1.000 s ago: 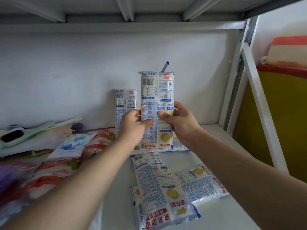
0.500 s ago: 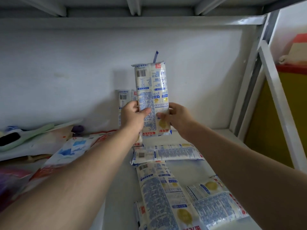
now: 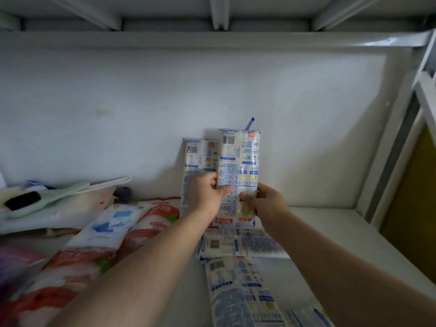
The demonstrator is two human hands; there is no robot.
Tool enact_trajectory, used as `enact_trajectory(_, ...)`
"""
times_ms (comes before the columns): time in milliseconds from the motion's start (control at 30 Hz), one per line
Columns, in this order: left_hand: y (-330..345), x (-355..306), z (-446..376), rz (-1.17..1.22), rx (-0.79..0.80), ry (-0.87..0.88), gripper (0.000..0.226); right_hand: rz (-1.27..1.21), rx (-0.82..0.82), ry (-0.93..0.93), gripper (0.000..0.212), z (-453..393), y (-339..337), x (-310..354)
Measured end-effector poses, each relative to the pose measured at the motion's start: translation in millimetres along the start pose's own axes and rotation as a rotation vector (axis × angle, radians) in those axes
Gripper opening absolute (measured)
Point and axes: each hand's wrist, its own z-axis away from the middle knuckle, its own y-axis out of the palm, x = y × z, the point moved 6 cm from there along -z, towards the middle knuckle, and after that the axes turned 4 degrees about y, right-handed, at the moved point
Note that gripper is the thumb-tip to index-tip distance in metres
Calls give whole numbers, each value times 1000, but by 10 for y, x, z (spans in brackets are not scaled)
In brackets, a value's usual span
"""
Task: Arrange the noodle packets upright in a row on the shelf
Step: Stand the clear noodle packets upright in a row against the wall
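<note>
I hold a white and blue noodle packet (image 3: 239, 161) upright near the back wall, my left hand (image 3: 207, 193) on its left edge and my right hand (image 3: 266, 204) on its lower right edge. Its bottom is close to the white shelf (image 3: 318, 232); whether it touches is hidden. A second upright packet (image 3: 198, 156) leans on the wall just left of it, partly behind my left hand. One packet (image 3: 240, 244) lies flat crosswise in front, and another flat packet (image 3: 238, 293) lies nearer me.
Red and white bags (image 3: 151, 223) and a blue and white bag (image 3: 111, 225) lie at the left. A green brush with black bristles (image 3: 35, 199) rests on a stack at the far left. The shelf's upright post (image 3: 389, 142) stands at the right.
Both hands have carried the packet back toward the wall and lower, until it stands beside the upright packet. The view has tilted up and the image has darkened.
</note>
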Motion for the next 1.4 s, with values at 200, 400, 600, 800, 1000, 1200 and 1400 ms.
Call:
enact_trajectory(200, 59, 113, 123, -232, -26, 91, 39, 4, -8, 59, 27, -68, -5, -214)
enact_trajectory(400, 104, 115, 76, -416, -52, 201, 52, 12, -27, 86, 22, -160, 47, -233)
enact_trajectory(600, 108, 47, 85, -514, -70, 251, 60, 62, -71, 77, 22, -213, 57, -241)
enact_trajectory(800, 87, 171, 85, -446, -50, 137, 29, 181, -88, 72, 26, -166, 51, -149)
enact_trajectory(1000, 0, 202, 209, -422, -14, 63, 27, 276, -45, 85, 41, -23, -2, -59)
enact_trajectory(1200, -111, 258, 390, -462, 82, -17, 29, 452, 7, 21, 59, 282, -94, 5)
enact_trajectory(1400, -187, 378, 582, -553, 171, -174, 43, 847, 138, -136, 50, 649, -125, -2)
